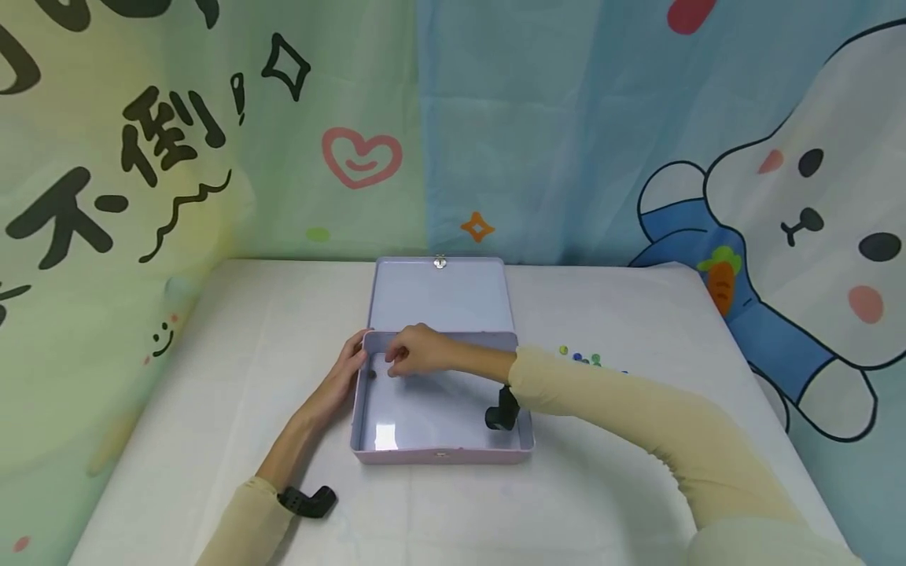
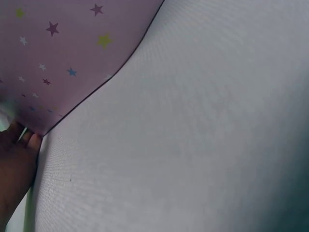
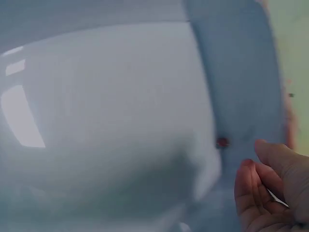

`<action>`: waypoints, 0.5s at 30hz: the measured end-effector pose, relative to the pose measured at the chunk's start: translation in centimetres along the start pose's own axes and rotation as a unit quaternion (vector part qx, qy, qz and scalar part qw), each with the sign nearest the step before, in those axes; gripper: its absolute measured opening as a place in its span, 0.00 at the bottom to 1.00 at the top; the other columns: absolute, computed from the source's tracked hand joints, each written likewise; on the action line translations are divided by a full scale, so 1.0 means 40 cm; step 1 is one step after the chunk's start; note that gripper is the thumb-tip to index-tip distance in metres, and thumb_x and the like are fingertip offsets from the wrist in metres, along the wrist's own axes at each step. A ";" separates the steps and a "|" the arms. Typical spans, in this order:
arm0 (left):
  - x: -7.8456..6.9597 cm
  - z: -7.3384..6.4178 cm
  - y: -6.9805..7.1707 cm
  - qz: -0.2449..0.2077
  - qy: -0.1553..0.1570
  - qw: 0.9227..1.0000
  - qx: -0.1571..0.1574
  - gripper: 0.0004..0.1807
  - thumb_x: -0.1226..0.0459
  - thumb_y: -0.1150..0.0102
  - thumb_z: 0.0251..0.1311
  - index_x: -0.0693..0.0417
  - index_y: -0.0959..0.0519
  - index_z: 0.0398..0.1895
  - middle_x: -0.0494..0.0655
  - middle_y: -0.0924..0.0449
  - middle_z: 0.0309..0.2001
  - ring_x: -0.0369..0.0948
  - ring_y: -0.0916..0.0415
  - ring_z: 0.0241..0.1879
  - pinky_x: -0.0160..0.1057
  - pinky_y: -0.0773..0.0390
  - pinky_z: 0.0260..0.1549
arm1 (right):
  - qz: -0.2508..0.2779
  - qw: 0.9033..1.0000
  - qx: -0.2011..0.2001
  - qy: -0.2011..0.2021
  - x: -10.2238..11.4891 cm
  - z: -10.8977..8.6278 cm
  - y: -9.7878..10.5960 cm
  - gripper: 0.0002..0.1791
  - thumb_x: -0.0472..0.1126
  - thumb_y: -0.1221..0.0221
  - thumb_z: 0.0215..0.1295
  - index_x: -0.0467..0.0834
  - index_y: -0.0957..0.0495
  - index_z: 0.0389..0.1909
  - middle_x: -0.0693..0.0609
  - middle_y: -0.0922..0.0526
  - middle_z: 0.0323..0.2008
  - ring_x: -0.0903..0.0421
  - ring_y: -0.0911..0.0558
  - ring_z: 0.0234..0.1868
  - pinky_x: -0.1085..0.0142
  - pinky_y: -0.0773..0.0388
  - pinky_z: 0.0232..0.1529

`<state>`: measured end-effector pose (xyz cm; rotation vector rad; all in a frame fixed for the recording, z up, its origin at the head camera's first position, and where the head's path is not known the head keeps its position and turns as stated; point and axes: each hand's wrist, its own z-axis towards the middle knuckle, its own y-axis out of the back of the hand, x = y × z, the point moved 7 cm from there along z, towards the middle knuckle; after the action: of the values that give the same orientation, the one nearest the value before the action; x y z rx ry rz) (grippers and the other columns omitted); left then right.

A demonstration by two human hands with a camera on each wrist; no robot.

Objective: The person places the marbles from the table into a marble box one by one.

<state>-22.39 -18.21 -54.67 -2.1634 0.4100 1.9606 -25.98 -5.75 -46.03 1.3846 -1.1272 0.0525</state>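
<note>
A pale lilac tin box (image 1: 442, 456) stands on the table with its hinged lid (image 1: 440, 295) thrown back. Its pink outer wall with coloured stars (image 2: 72, 48) fills a corner of the left wrist view. My left hand (image 1: 343, 376) holds the box at its far left corner, fingers at the rim. Over the inside of the box reaches my right hand (image 1: 419, 350), fingers loosely bent. In the right wrist view, thumb and forefinger stand a little apart, and nothing shows between them. Close to those fingertips, a small dark red bead or marble (image 3: 222, 142) lies by the left wall.
Several small green, yellow and blue beads or marbles (image 1: 595, 358) lie on the white tablecloth (image 1: 602, 314), right of the box, partly behind the right sleeve (image 1: 609, 393). A printed curtain (image 1: 510, 141) hangs behind the table. Each wrist carries a black camera (image 1: 311, 501).
</note>
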 end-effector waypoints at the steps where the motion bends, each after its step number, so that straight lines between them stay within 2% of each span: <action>1: 0.000 0.001 -0.001 0.001 0.000 1.000 -0.001 0.29 0.52 0.72 0.75 0.44 0.55 0.76 0.58 0.54 0.75 0.54 0.56 0.73 0.58 0.57 0.69 | 0.006 1.000 0.001 -0.002 0.002 -0.016 0.015 0.12 0.39 0.34 0.59 0.36 0.16 0.41 0.47 0.14 0.34 0.64 0.24 0.31 0.78 0.28 0.35; 7: 0.008 0.003 -0.013 0.001 0.006 1.000 0.006 0.29 0.51 0.72 0.75 0.44 0.56 0.76 0.58 0.56 0.76 0.55 0.57 0.74 0.58 0.56 0.69 | 0.055 0.998 -0.024 -0.008 -0.001 -0.127 0.115 0.12 0.45 0.35 0.61 0.43 0.16 0.42 0.54 0.15 0.34 0.64 0.22 0.35 0.73 0.24 0.40; 10: 0.010 0.002 -0.013 0.003 0.007 1.000 0.007 0.29 0.51 0.72 0.75 0.45 0.57 0.76 0.58 0.58 0.76 0.55 0.58 0.74 0.58 0.57 0.69 | 0.064 0.997 -0.045 -0.010 -0.012 -0.194 0.173 0.12 0.45 0.36 0.61 0.43 0.16 0.43 0.54 0.14 0.36 0.61 0.21 0.37 0.70 0.23 0.43; 15: 0.004 -0.002 -0.006 0.011 0.008 1.000 0.002 0.29 0.51 0.72 0.75 0.43 0.57 0.76 0.57 0.58 0.77 0.55 0.59 0.75 0.60 0.58 0.69 | 0.066 0.993 -0.096 -0.031 -0.068 -0.311 0.274 0.12 0.42 0.37 0.63 0.42 0.16 0.44 0.50 0.14 0.39 0.58 0.19 0.39 0.69 0.21 0.42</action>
<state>-22.21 -18.00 -54.83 -2.1835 0.4419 1.9541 -26.89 8.45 -37.07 1.1469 -1.2404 -0.0043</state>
